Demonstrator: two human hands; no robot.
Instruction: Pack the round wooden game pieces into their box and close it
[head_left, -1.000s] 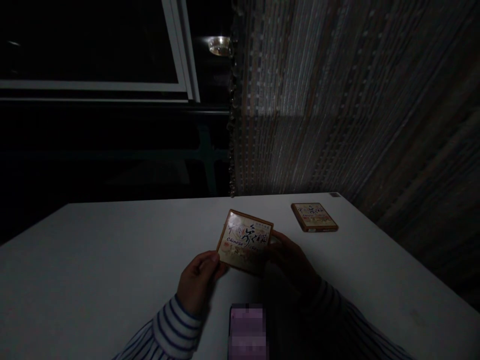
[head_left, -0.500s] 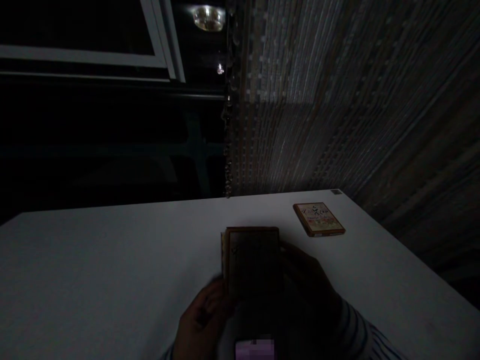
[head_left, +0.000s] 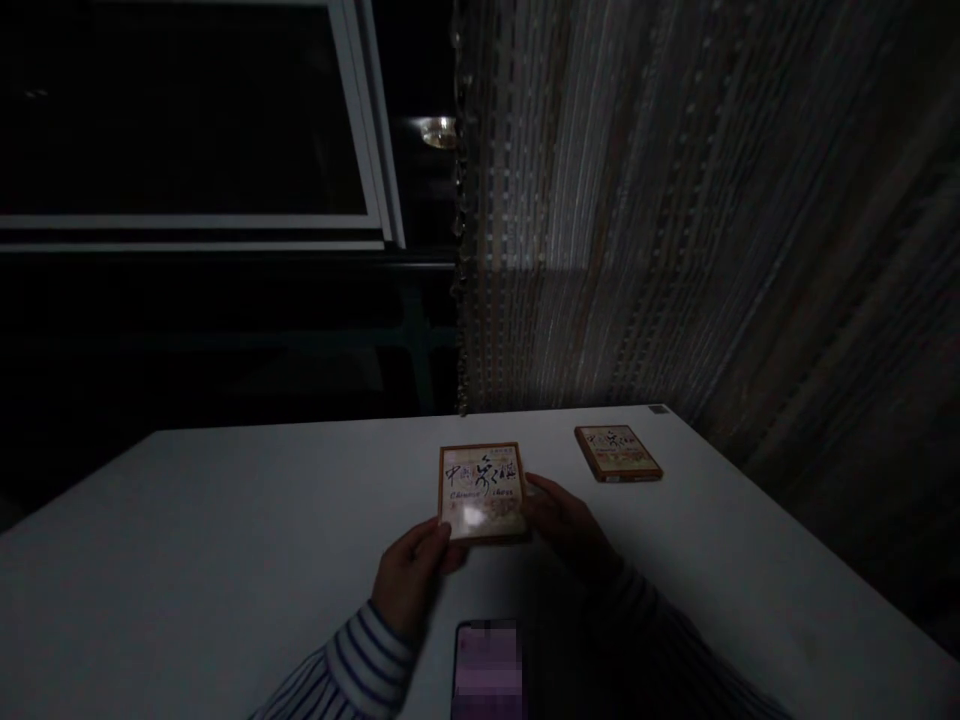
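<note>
A square Chinese chess box with a brown border and dark lettering is held over the white table, its printed face turned up toward me. My left hand grips its lower left corner, thumb on the front. On the right edge, my right hand closes its fingers round the side; part of that hand is lost in shadow. A second, matching Chinese chess box lies flat on the table, to the right of and beyond my right hand.
A phone with a lit pinkish screen is at the near edge, between my forearms. Behind the table hangs a string curtain. A white-framed window is at the upper left. The room is dim.
The held box has tilted back, so its dark face now shows bright with readable lettering. Both hands still hold it. The camera view has shifted, and more of the phone shows.
</note>
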